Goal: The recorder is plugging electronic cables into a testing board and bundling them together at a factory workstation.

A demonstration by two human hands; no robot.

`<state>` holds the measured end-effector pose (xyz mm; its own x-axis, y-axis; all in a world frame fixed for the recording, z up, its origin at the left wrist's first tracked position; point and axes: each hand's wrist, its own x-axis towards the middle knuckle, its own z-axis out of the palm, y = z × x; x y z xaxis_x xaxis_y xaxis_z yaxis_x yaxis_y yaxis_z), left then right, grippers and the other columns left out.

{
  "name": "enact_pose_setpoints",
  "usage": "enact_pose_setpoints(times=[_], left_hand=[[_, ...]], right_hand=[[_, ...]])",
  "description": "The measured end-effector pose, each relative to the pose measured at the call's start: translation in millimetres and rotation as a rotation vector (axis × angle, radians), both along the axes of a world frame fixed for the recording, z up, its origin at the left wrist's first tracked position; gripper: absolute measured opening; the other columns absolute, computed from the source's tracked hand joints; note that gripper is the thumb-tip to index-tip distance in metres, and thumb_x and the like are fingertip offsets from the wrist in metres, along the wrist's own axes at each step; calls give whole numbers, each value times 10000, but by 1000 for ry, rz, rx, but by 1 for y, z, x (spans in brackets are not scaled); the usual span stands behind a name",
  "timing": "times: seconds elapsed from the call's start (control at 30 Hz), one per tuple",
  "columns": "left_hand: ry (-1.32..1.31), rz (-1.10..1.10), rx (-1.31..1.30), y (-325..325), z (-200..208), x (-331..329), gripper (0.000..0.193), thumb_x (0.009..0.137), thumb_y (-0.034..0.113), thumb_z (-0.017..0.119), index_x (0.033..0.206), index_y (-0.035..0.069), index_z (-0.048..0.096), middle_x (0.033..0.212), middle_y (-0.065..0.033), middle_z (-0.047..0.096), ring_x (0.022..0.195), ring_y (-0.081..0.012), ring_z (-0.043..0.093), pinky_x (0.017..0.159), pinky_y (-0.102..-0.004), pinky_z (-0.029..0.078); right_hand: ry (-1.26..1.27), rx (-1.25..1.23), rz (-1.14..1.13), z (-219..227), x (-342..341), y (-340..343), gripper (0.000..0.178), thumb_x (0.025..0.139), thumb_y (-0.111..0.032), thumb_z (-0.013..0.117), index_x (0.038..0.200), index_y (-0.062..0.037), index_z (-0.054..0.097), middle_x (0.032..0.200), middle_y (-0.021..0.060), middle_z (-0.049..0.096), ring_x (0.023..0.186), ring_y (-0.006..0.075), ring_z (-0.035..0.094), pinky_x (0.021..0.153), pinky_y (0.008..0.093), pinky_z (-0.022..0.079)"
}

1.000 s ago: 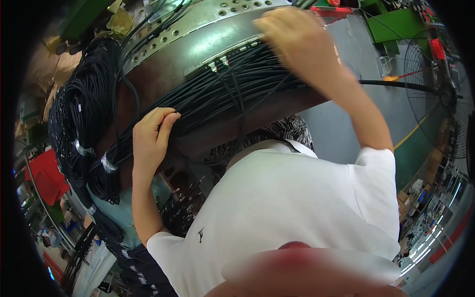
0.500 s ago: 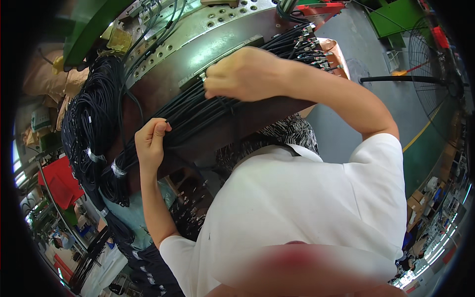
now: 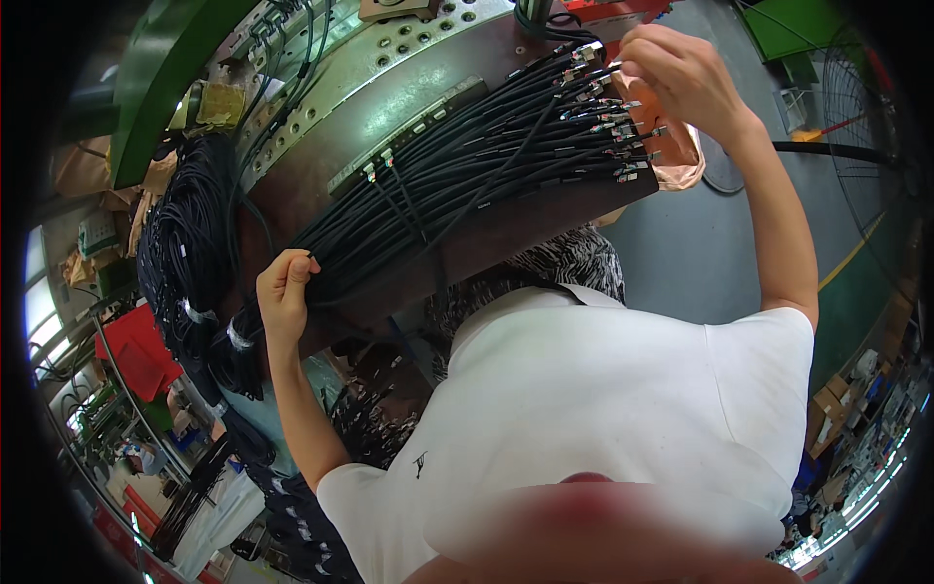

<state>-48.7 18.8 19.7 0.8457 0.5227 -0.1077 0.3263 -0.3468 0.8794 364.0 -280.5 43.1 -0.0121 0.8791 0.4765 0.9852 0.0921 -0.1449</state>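
Observation:
A fan of black cables (image 3: 467, 175) lies across the dark front ledge of a metal machine, their small metal-tipped connectors (image 3: 623, 131) bunched at the right end. At the bundle's left end, my left hand (image 3: 283, 297) is closed with the thumb pressed on the fingers, a black cable at its thumb tip. Over the connector ends at the upper right, my right hand (image 3: 686, 83) pinches a cable end between thumb and fingers. Two cable connectors (image 3: 371, 172) rest apart from the others beside a slotted metal bar (image 3: 407, 136), their cables crossing the bundle.
Thick coils of black cable (image 3: 190, 224) hang at the left, bound with clear wrap (image 3: 238, 336). A green machine frame (image 3: 165, 88) curves above them. Copper-coloured wrapping (image 3: 684, 165) sits past the ledge's right end. A floor fan (image 3: 856, 127) stands farther right.
My right hand has moved from the slotted bar up and right to the connector ends, uncovering two connectors beside the bar. My left hand stays closed at the bundle's left end.

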Motion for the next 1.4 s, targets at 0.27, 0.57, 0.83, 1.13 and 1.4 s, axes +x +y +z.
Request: enact_pose_setpoints(times=[0.27,0.57,0.83,1.13,1.4], left_hand=[[230,-617,-175,-33,65,68,258,857,263,692,865,13,626,665,-55,628,589,-129,604,513,-291,414],[-57,-513,378,-151,37,176,296,886,316,676,991,50,603,607,-53,550,542,-239,582,512,-336,447],[-56,-263,-491,-120,44,136,343,1022,204,426,765,22,560,618,-36,573,566,-85,526,523,-246,416],[-213,-18,-335,-108,22,121,360,1049,201,381,949,-53,615,1055,-146,691,940,-122,614,863,-265,476],[-269,360,-1209,-106,35,84,303,1027,299,472,968,30,597,641,11,495,477,-50,402,437,-199,345]], right_hand=[[1,34,-121,-8,-8,-29,134,825,-135,664,858,-56,561,899,30,607,749,246,591,653,339,496],[144,54,71,10,-62,13,198,766,-176,721,824,-73,562,884,27,618,781,216,620,677,326,501],[176,-88,37,-16,-80,10,353,761,-167,742,1094,-103,647,1053,34,631,965,246,594,824,352,507],[61,74,108,21,-80,46,215,714,-163,757,892,-99,655,913,19,627,871,237,605,758,369,499],[158,-186,-2,-9,-70,120,376,825,-300,705,1111,-82,596,973,91,644,916,285,617,807,376,488]])
